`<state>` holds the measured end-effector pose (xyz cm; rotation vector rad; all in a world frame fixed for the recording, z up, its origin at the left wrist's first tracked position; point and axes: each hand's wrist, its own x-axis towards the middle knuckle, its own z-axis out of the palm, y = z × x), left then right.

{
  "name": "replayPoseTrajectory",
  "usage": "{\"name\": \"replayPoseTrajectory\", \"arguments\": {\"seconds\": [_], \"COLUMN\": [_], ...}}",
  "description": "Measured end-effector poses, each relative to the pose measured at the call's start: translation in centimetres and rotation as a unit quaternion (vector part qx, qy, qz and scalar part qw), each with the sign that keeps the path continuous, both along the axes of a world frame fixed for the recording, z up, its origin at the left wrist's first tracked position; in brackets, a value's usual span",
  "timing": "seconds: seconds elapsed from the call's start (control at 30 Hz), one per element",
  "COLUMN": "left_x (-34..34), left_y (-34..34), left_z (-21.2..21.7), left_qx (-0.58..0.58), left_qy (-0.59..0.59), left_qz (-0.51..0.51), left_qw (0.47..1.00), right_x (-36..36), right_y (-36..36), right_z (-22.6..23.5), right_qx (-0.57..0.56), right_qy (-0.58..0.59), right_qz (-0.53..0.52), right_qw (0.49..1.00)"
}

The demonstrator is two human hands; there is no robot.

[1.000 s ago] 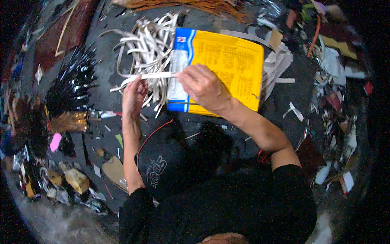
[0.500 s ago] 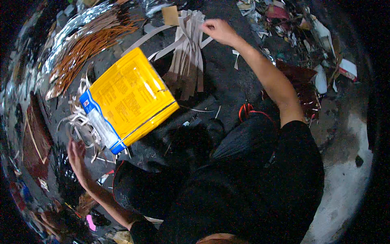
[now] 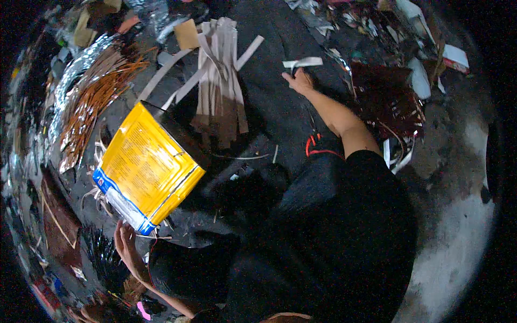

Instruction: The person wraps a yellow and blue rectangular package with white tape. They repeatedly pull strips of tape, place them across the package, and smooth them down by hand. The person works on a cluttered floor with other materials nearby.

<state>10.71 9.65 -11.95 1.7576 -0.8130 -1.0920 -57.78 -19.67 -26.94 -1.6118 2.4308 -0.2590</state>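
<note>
My right hand (image 3: pixel 299 82) reaches far forward and pinches a pale paper strip (image 3: pixel 303 63) just above the dark floor. To its left lies a bundle of grey and brown cut strips (image 3: pixel 219 81). My left hand (image 3: pixel 127 244) rests low at the left, fingers spread, touching the lower corner of a large yellow packet with a blue and white edge (image 3: pixel 145 164). A tuft of thin black strips (image 3: pixel 101 253) lies just left of that hand. My dark-clothed body and legs fill the lower middle.
A heap of orange-brown and silver strips (image 3: pixel 91 97) lies at the upper left. Red-handled scissors (image 3: pixel 315 145) rest beside my right forearm. Dark red sheets and paper scraps (image 3: pixel 385 97) crowd the right, and more scraps (image 3: pixel 404 21) lie at the top.
My view has swung right. My right hand carried the strip from over the yellow packet, past the strip bundle, to the floor right of it. My left hand dropped to the packet's lower corner.
</note>
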Motion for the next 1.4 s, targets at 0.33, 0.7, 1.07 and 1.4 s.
{"name": "replayPoseTrajectory", "arguments": {"seconds": [0.33,0.7,1.07,1.4], "left_x": [-2.8,-12.8,1.3,-0.2], "left_y": [-5.9,-11.5,-6.7,-5.3], "left_z": [7.4,15.2,6.0,-0.6], "left_qx": [-0.032,-0.102,0.041,-0.091], "left_qy": [-0.064,0.105,-0.022,0.076], "left_qz": [-0.1,-0.464,-0.236,0.013], "left_qw": [0.992,0.874,0.971,0.993], "right_x": [8.2,34.3,25.1,39.1], "right_y": [-2.4,8.6,2.3,5.0], "right_z": [12.5,36.5,25.0,22.6], "right_qx": [0.128,0.062,0.082,0.001], "right_qy": [0.038,-0.247,-0.133,-0.161], "right_qz": [0.232,0.726,0.506,0.602], "right_qw": [0.964,0.639,0.848,0.782]}}
